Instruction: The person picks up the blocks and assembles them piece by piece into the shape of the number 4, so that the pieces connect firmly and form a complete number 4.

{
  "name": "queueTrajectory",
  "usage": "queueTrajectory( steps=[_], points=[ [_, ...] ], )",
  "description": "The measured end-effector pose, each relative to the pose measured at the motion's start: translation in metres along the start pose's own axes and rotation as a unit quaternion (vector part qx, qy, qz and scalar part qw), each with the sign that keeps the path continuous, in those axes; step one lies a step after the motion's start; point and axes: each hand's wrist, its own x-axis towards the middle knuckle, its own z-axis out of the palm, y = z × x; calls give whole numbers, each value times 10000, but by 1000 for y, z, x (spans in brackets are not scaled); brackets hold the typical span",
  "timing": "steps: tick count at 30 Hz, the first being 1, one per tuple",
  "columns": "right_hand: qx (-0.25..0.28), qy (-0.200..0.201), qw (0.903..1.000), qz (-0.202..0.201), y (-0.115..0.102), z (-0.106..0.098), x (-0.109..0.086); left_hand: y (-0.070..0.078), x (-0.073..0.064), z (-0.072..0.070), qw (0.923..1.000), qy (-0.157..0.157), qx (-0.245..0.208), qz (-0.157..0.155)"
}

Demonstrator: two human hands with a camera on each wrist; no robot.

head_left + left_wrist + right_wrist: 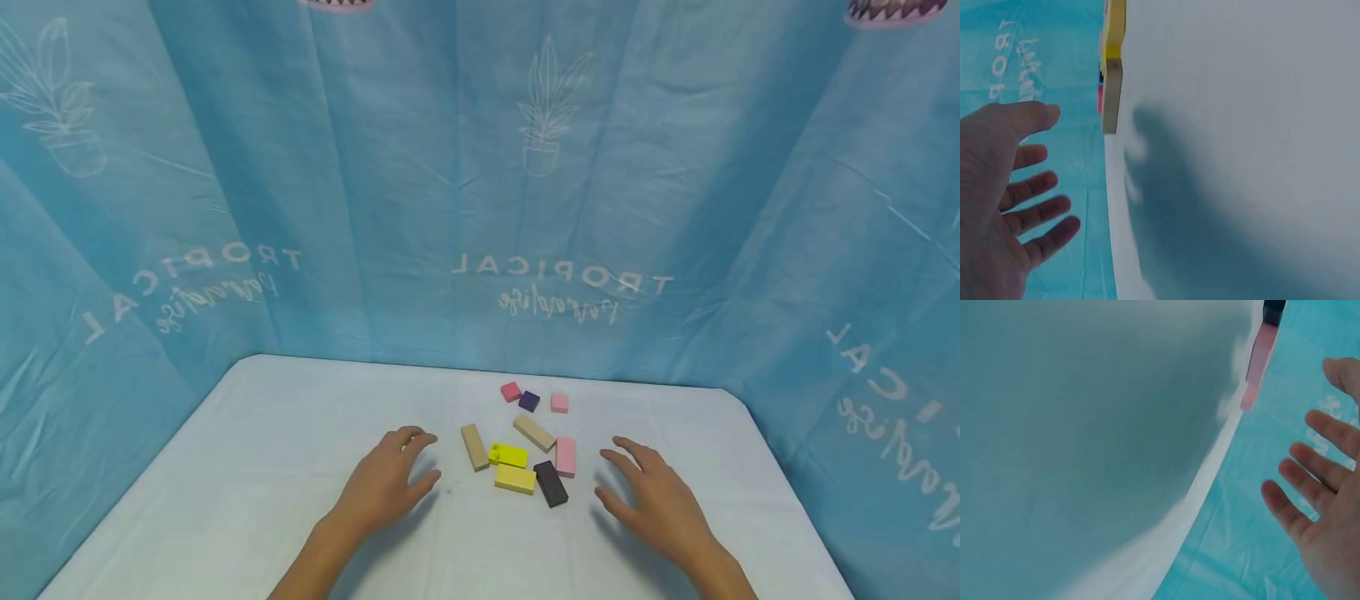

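Note:
In the head view, my left hand (386,482) hovers over the table left of a group of small blocks, its fingers loosely bent around nothing. Nearest to it lies a tan block (475,447). My right hand (655,502) hangs on the other side, fingers spread and holding nothing, closest to a pink block (566,457) and a black block (551,483). Between the hands are a yellow block (515,479), a brighter yellow piece (509,454) with a small bump, and a second tan block (535,433). Both wrist views show bare palms apart from the blocks.
Behind the group sit a red-pink small block (511,392), a dark purple one (528,402) and a light pink one (559,403). The white table (315,417) has rounded far corners. A blue printed curtain (405,208) surrounds it at the back and sides.

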Motion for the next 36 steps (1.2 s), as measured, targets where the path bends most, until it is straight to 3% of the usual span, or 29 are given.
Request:
queueTrajectory(
  steps=[9,16,23,32,36],
  points=[
    [182,-781,9968,-62,-20,11,7,20,9,16,9981,-458,-305,285],
    [285,-1192,9915,-438,-26,17,14,34,16,17,9966,-518,-602,239],
    [385,-1355,9881,-610,-33,19,19,46,23,26,9948,-571,-514,669],
    [221,-1205,9881,-934,-33,23,22,64,30,37,9929,-666,-473,862],
    [320,-1285,9872,-889,-34,26,24,71,32,45,9927,-666,-337,945]
  ],
)
